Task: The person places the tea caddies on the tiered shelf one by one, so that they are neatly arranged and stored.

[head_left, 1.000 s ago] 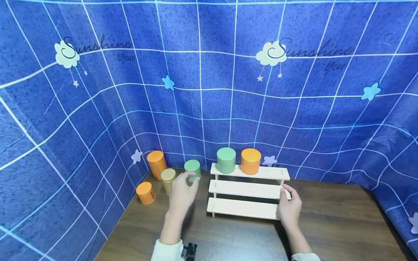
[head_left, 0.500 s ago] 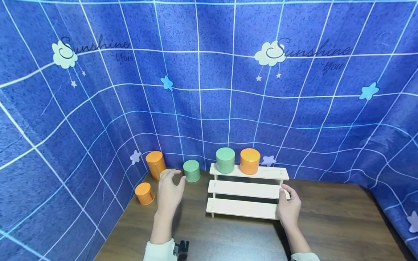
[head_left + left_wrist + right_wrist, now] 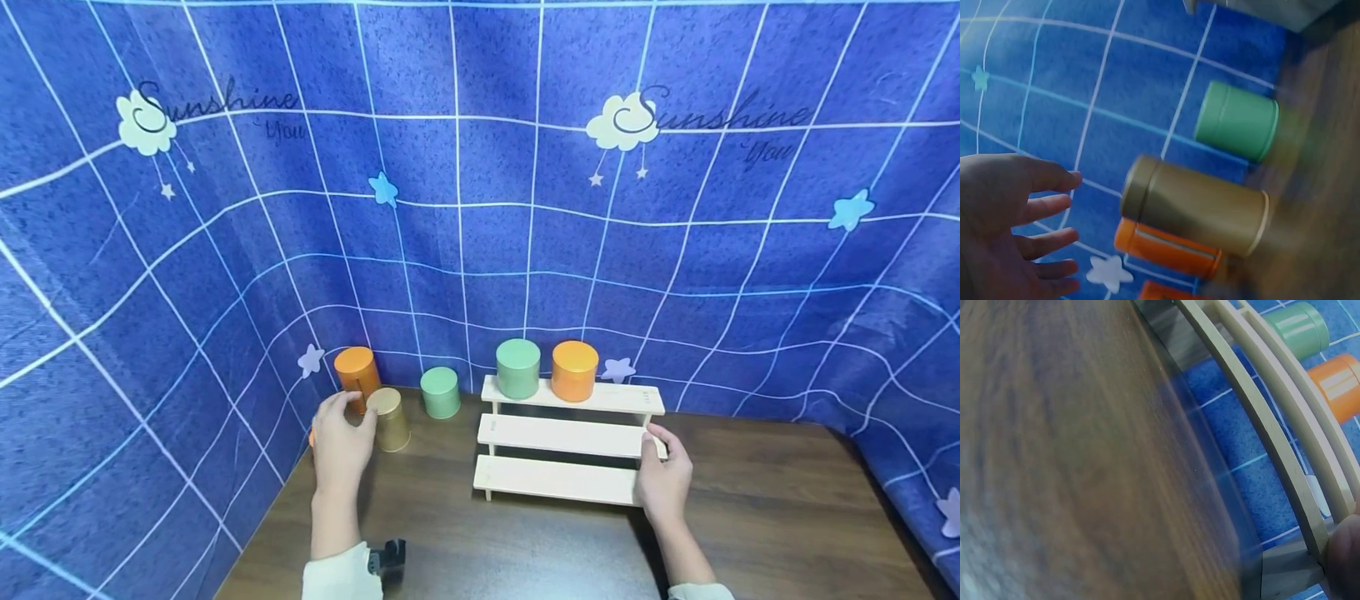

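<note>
My left hand [image 3: 341, 442] hovers at the left of the table with thumb and fingers spread, nothing between them. It covers most of a small orange canister [image 3: 312, 436]; just its edge shows. Right of the hand stands a gold canister [image 3: 392, 427], with a tall orange canister [image 3: 355, 365] behind. In the left wrist view the loosely spread fingers [image 3: 1050, 244] are apart from the gold canister. My right hand [image 3: 666, 475] grips the right end of a pale three-step wooden display rack [image 3: 555, 477]. Its top step bears a green canister [image 3: 518, 371] and an orange canister [image 3: 575, 373].
A short green canister [image 3: 440, 393] stands on the brown table [image 3: 480, 550], left of the rack. A blue gridded curtain [image 3: 495, 233] hangs close behind and along the left side. The rack's lower two steps carry no canisters.
My left hand has moved left, from before the short green canister, past the gold one, to over the small orange one. My right hand has stayed on the rack.
</note>
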A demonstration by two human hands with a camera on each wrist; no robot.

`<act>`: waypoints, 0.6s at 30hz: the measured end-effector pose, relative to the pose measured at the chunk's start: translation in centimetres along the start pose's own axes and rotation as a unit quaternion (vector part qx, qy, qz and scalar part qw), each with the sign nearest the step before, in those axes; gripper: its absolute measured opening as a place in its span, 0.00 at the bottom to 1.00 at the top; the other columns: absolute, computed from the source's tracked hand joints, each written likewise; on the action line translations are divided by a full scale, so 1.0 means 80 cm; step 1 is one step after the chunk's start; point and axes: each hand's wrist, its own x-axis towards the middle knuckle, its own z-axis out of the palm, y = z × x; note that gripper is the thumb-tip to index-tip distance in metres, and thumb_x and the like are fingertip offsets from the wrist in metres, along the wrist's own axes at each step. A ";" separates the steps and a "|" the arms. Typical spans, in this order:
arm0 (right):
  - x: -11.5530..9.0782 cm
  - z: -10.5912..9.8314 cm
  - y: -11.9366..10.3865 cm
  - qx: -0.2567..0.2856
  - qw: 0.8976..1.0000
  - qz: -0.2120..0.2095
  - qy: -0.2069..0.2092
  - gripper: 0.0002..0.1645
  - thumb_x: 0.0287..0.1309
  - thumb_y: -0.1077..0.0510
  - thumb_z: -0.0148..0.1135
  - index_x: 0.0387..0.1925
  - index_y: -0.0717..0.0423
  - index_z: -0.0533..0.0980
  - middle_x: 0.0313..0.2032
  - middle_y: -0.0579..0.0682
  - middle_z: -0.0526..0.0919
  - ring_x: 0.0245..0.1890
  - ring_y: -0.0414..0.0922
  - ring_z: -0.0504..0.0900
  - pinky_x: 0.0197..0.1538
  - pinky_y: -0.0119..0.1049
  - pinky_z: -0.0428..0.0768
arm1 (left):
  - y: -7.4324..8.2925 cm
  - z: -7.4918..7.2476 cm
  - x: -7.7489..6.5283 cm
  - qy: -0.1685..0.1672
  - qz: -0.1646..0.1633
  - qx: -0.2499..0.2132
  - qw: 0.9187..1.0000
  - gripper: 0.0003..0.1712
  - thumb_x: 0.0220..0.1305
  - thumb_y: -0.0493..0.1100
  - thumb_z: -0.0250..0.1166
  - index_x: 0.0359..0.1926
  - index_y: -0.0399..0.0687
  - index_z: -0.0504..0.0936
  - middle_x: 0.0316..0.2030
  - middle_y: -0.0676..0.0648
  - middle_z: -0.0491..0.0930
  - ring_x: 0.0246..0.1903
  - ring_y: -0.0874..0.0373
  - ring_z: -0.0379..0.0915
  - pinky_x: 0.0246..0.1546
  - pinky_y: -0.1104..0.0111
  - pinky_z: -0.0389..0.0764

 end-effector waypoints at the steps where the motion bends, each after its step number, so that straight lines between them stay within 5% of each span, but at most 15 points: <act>1: 0.000 0.000 0.000 0.000 1.000 0.000 0.000 0.18 0.77 0.57 0.56 0.59 0.60 0.82 0.60 0.60 0.84 0.43 0.38 0.72 0.51 0.29 0.67 | -0.004 -0.001 0.000 0.009 0.005 0.003 1.000 0.22 0.64 0.38 0.72 0.57 0.33 0.84 0.65 0.29 0.76 0.69 0.29 0.66 0.75 0.42 0.62; 6: 0.001 0.000 -0.001 0.002 1.000 0.000 0.005 0.18 0.76 0.58 0.56 0.59 0.60 0.82 0.59 0.60 0.84 0.39 0.36 0.70 0.51 0.28 0.67 | -0.025 -0.002 0.005 0.026 0.011 0.010 1.000 0.31 0.60 0.37 0.75 0.63 0.32 0.79 0.68 0.23 0.70 0.75 0.24 0.56 0.80 0.39 0.51; 11: 0.001 0.000 -0.002 0.001 1.000 0.002 0.001 0.18 0.77 0.57 0.56 0.59 0.60 0.81 0.59 0.60 0.83 0.39 0.39 0.70 0.53 0.30 0.67 | -0.047 -0.006 0.006 -0.016 -0.066 0.020 0.998 0.47 0.60 0.42 0.76 0.76 0.35 0.64 0.76 0.23 0.56 0.79 0.22 0.42 0.80 0.33 0.46; 18: -0.001 0.000 -0.005 -0.003 1.000 0.004 0.002 0.18 0.76 0.57 0.56 0.59 0.60 0.82 0.60 0.61 0.84 0.46 0.40 0.73 0.54 0.29 0.67 | -0.074 -0.010 0.005 -0.089 -0.159 0.005 0.983 0.59 0.66 0.45 0.71 0.84 0.40 0.43 0.80 0.23 0.44 0.79 0.22 0.44 0.78 0.31 0.51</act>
